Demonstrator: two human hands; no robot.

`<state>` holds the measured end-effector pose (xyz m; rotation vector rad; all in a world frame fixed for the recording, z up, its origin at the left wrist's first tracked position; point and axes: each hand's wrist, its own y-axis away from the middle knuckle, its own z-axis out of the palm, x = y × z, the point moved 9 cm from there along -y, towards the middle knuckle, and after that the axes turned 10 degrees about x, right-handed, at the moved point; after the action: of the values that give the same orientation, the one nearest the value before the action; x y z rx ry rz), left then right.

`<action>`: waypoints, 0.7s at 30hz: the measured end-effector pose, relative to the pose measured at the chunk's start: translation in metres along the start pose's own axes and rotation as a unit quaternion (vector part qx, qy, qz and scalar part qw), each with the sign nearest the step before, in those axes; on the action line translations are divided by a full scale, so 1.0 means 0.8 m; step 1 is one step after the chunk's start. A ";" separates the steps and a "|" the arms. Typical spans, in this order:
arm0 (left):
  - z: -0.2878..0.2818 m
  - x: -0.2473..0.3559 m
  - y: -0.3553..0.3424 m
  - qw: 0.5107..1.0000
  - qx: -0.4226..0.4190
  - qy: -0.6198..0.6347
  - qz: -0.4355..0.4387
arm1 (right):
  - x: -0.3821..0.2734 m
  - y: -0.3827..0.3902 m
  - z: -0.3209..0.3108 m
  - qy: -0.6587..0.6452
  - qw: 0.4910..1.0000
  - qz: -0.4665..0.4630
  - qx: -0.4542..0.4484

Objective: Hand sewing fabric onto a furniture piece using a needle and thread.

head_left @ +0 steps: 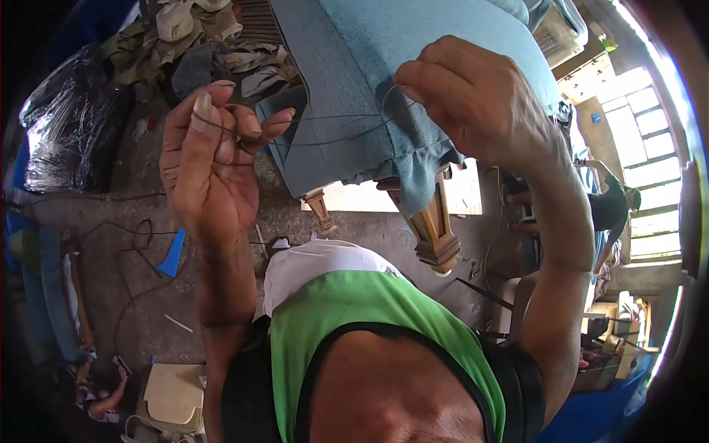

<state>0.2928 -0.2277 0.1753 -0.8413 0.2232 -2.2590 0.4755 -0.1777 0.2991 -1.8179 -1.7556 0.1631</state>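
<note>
My left hand (210, 159) is raised palm up at the left, with a dark thread (325, 142) looped over its partly curled fingers. Strands of that thread run across to my right hand (473, 100), whose thumb and fingers are pinched together. A thin curved needle (385, 94) pokes out from the pinch; its other end is hidden in the fingers. Behind the thread stands a blue upholstered piece of furniture (443, 22), its fabric hanging loose at the near corner. Carved wooden legs (436, 236) show beneath that corner.
Fabric scraps (177, 44) are heaped at the far left, beside a plastic-wrapped bundle (66, 118). A cable (140, 232) and a blue offcut (171, 253) lie on the floor. One person (609, 199) is at the right, another (103, 399) at the lower left.
</note>
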 end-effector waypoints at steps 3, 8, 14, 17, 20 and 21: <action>-0.001 -0.001 -0.003 1.000 -0.003 0.016 -0.008 | 0.008 -0.004 0.005 -0.034 0.999 0.008 -0.020; -0.017 0.009 -0.009 0.999 0.005 0.046 -0.005 | 0.002 -0.010 0.023 -0.109 0.992 0.001 -0.056; -0.034 0.032 -0.011 0.998 -0.023 0.052 0.007 | 0.023 -0.009 0.026 -0.192 0.977 0.075 -0.045; -0.033 0.048 -0.010 0.997 -0.038 0.068 0.020 | 0.036 -0.008 0.038 -0.225 0.968 0.102 -0.051; -0.046 0.064 -0.009 0.997 0.040 0.052 0.051 | 0.025 -0.012 0.043 -0.227 0.969 0.049 -0.077; -0.046 0.067 -0.007 0.997 -0.008 0.065 0.044 | 0.029 -0.009 0.043 -0.257 0.959 0.088 -0.081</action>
<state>0.2379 -0.2625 0.1762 -0.6798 0.3315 -2.2338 0.4552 -0.1449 0.2820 -2.1933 -1.9902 0.6284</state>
